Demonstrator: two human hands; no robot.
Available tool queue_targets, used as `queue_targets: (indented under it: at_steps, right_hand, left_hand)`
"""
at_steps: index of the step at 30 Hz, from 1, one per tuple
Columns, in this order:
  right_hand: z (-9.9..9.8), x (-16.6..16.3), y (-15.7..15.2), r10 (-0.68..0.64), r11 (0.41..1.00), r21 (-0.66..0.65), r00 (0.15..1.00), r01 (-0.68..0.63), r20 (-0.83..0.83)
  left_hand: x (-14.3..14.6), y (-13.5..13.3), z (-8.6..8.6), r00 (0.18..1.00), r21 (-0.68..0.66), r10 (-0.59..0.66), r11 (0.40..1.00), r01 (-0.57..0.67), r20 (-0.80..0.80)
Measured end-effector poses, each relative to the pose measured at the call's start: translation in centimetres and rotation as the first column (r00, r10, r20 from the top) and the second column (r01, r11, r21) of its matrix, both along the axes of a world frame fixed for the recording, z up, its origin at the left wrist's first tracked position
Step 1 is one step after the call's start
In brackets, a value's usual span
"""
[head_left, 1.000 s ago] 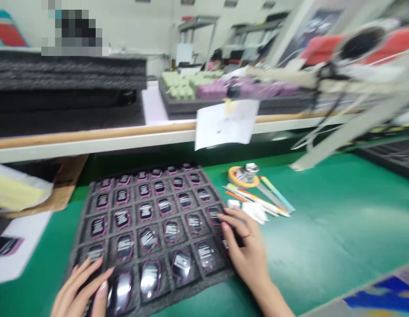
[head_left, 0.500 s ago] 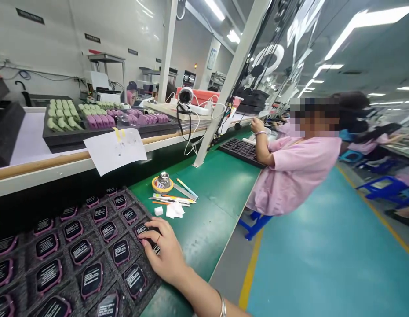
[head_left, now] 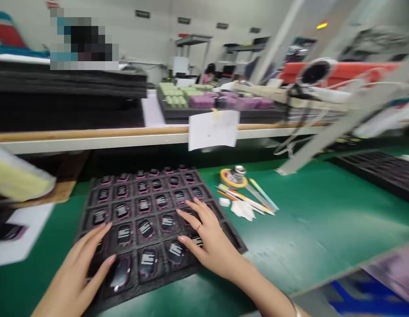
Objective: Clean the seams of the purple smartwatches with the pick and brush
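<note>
Two hands open, fingers spread, nothing held, left grip (head_left: pixel 75 273) lying over bottom-row black device (head_left: pixel 119 274), right grip (head_left: pixel 211 246) fingertips on pink-rimmed devices (head_left: pixel 176 253), both on black foam tray (head_left: pixel 232 240), green bench (head_left: pixel 323 220), tape roll (head_left: pixel 233 178) & pens (head_left: pixel 244 200) just R of tray

Two bare hands on the count here, the left hand (head_left: pixel 75 273) at seven o'clock and the right hand (head_left: pixel 207 242) at five, with one ring (head_left: pixel 199 227) between them! One foam tray (head_left: pixel 232 240) dead ahead, packed with at least two dozen pink-rimmed black devices (head_left: pixel 145 229), exact tally hidden by those hands! Out at one o'clock: one tape roll (head_left: pixel 229 178), one metal bottle (head_left: pixel 239 174), one white block (head_left: pixel 224 202)! And at twelve, one sheet of paper (head_left: pixel 213 130)!
</note>
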State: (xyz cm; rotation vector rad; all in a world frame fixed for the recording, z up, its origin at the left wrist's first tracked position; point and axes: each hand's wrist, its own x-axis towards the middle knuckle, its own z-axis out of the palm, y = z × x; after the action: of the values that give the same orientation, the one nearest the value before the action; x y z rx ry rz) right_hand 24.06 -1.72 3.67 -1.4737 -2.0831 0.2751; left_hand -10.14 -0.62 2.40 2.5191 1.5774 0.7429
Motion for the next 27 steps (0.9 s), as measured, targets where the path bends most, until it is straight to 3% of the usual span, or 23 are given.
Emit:
queue_targets:
  at_steps: [2,5,11,21,27]
  right_hand:
    - [0.4,-1.5,0.8,0.099,0.992,-0.095,0.984,-0.085,0.146]
    - [0.6,-3.8,2.4,0.193,0.974,-0.171,0.943,-0.15,0.272]
    - [-0.2,-6.5,5.3,0.204,0.977,-0.143,0.903,-0.161,0.379]
    - [-1.6,-6.2,5.0,0.095,0.989,0.074,0.921,-0.132,0.377]
    - [-1.1,-5.2,3.9,0.163,0.976,0.091,0.937,-0.2,0.31]
  left_hand:
    - [-0.2,0.4,0.0,0.993,-0.049,0.065,0.996,-0.07,-0.1]
    - [0.3,1.3,0.1,0.981,-0.007,0.087,0.996,-0.09,-0.175]
    - [1.6,1.5,0.6,0.971,0.096,0.07,0.994,-0.049,-0.228]
    - [3.0,2.9,0.4,0.964,0.036,0.057,0.998,-0.049,-0.259]
    - [1.6,2.4,1.3,0.968,-0.041,0.077,0.995,-0.089,-0.24]
